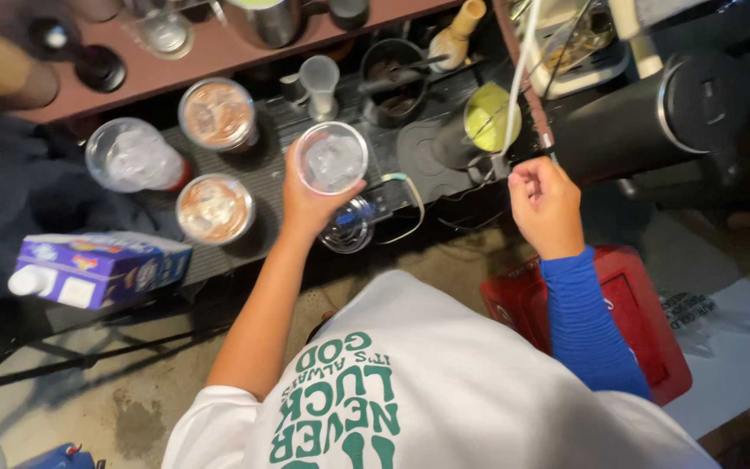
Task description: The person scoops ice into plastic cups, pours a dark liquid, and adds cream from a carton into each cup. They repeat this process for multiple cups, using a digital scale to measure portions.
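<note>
Clear plastic cup of ice [332, 158] upright, mouth facing straight up toward the camera, long axis vertical, raised above the dark ribbed mat [258, 178] on the table. Left hand [310, 204] wrapped around the cup's lower wall from below, fingers curled snugly, thumb pressed to the near side. Right hand [546, 201] in a blue sleeve, closed to a loose fist just beside a thin white cord [518, 82] running up toward the shelf; contact between fingertips and cord impossible to judge from here. Two iced brown drinks [216, 114] [213, 208] standing left of the held cup, another ice-filled cup [132, 156] farther left, a milk carton [97, 269] lying on its side nearby. Small green-filled bowl [490, 115] between the two hands, a red crate [627, 321] below the right forearm.
</note>
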